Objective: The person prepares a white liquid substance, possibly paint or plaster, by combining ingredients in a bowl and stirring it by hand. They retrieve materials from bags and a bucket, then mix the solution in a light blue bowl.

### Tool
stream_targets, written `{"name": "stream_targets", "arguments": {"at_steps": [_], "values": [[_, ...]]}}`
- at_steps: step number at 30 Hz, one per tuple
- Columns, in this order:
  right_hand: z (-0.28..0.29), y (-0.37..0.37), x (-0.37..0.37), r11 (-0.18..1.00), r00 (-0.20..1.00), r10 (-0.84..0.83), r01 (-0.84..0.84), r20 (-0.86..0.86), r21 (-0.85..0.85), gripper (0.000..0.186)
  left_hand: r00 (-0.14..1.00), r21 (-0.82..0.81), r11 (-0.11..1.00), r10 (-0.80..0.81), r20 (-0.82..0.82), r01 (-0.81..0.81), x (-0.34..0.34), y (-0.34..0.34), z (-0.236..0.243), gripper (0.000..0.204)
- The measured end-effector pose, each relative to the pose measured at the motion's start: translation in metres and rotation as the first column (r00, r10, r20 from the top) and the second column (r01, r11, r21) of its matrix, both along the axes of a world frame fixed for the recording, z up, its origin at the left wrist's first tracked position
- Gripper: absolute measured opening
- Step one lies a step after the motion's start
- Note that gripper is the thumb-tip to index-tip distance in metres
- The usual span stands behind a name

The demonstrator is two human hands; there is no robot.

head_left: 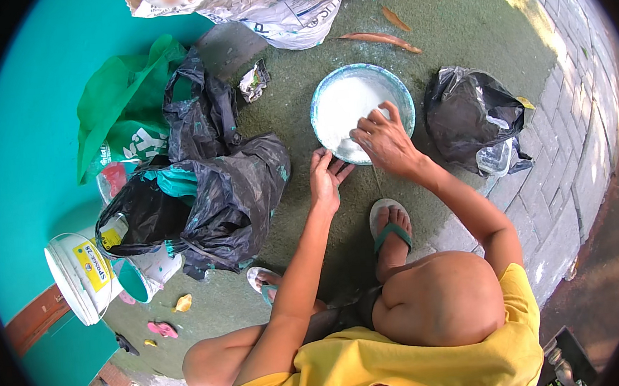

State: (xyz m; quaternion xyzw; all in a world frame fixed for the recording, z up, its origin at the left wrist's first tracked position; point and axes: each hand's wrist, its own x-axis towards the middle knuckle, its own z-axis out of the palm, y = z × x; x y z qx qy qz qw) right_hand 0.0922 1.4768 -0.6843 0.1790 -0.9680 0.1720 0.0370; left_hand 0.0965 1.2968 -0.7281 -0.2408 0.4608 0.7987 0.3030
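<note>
A round basin (pixel 315 101) with a blue-stained rim stands on the ground in front of me, holding white powdery material (pixel 346 106). My left hand (pixel 326 182) grips its near left rim, thumb at the edge and fingers beneath. Over the near right part of the basin is my right hand (pixel 386 143), with its fingers bent and the index finger raised. A pale, smooth piece (pixel 349 149) shows just left of those fingers, dipping toward the white material. Whether it is a tool or a lump cannot be made out, as the fingers partly cover it.
Black plastic bags (pixel 241 194) and a green bag (pixel 120 98) lie at left, near a white bucket (pixel 78 277). Another black bag (pixel 469 114) sits right of the basin. A white sack (pixel 290 15) stands beyond. Grey paving (pixel 557 147) borders the ground at right.
</note>
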Motion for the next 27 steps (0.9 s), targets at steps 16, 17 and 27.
{"name": "stream_targets", "arguments": {"at_steps": [16,17,27], "values": [[-0.012,0.049,-0.047,0.958,0.933,-0.222,0.263,-0.283,0.115,0.021,1.000,0.005,1.000,0.003,-0.006,-0.003,-0.001,0.003,0.003,0.019],[-0.011,0.050,-0.040,0.951,0.931,-0.240,0.282,-0.274,0.127,0.020,1.000,0.005,1.000,0.007,-0.006,-0.007,-0.001,0.003,0.003,0.019],[0.000,0.018,0.025,0.956,0.954,-0.293,0.293,-0.065,-0.013,0.014,0.999,0.029,0.999,0.035,-0.009,-0.034,0.000,0.003,-0.001,0.018]]}}
